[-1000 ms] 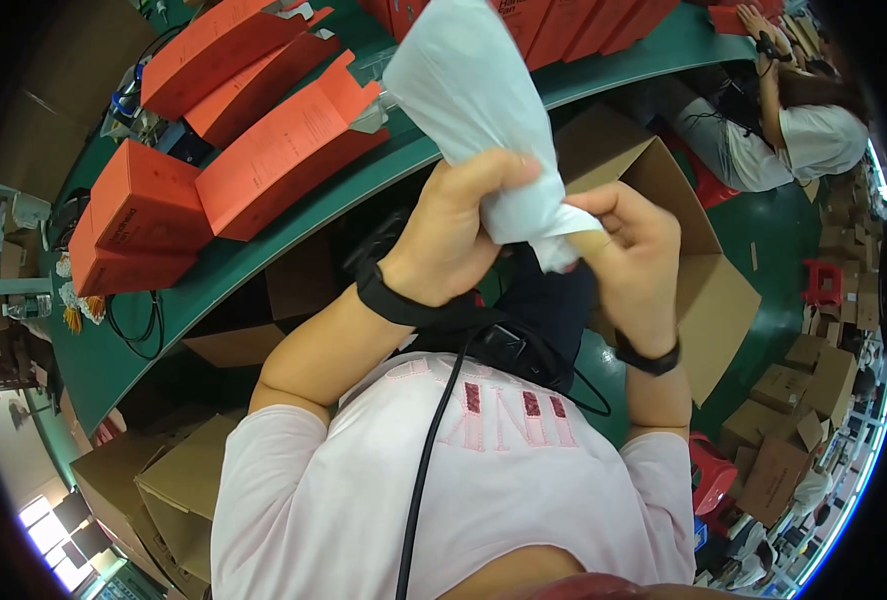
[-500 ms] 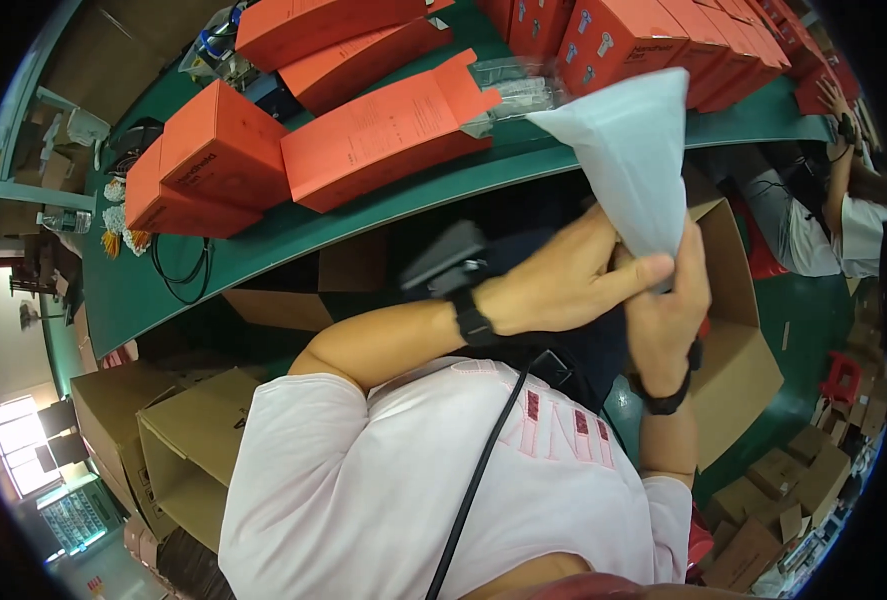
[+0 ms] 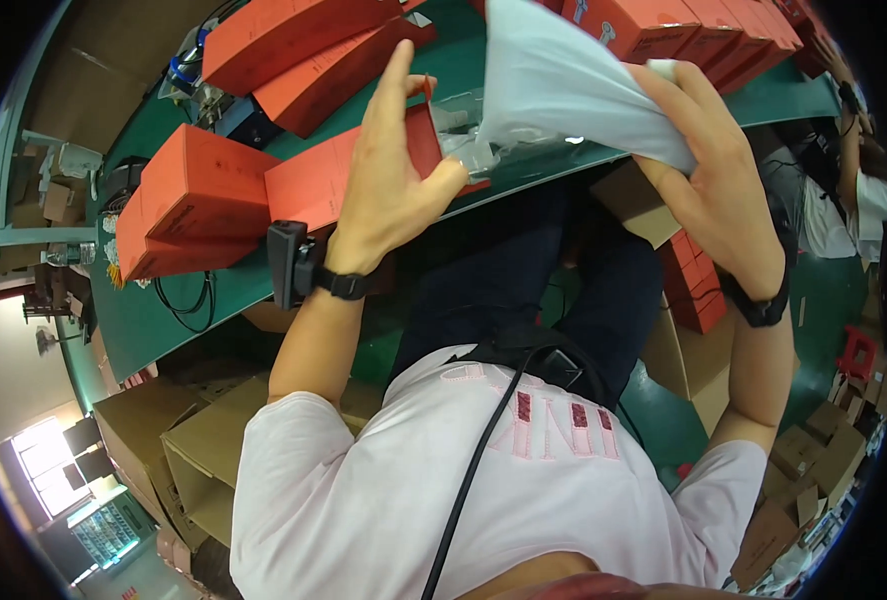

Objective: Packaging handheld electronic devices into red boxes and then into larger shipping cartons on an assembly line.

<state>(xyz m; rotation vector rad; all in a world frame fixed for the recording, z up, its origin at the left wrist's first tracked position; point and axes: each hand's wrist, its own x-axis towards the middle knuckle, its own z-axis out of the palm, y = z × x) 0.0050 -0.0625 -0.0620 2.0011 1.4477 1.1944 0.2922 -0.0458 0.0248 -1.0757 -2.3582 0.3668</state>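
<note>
A white, soft-looking pouch [image 3: 563,95] is in my right hand [image 3: 708,170], the fingers wrapped round its narrow end. Its wide end points left over the table; whatever is inside is hidden. My left hand [image 3: 388,165] has its thumb and fingers apart beside the open end of a lying orange-red box [image 3: 313,180]. Part of that box is behind the hand, and whether the fingertips touch its flap is hard to tell. Clear plastic packaging [image 3: 473,150] lies at the box's open end, partly behind the pouch.
More orange-red boxes [image 3: 198,205] stand at the left of the green table [image 3: 153,320], and others [image 3: 653,30] are lined up at the far right. Cardboard cartons [image 3: 213,450] stand on the floor at both sides. Another person's hand [image 3: 831,62] shows at the far right.
My hands have come apart. The left went left to the lying box's open end; the right moved right and up, keeping the pouch, which now tilts left.
</note>
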